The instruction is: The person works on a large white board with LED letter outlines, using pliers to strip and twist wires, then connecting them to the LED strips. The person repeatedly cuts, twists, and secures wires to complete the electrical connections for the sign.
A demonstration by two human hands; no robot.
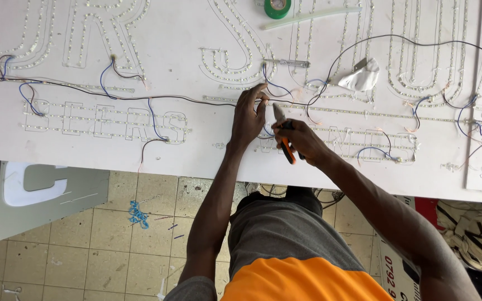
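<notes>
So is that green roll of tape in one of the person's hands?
No: the green tape roll lies on the white board at the top edge, apart from both hands; the right hand holds orange-handled pliers.

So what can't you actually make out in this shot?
- Head view: whatever the left hand pinches on the white sign board is covered by its fingers.
- The plier tips and the wire near them are too small to tell if they touch.
- The green tape roll is cut off by the top edge.
</notes>
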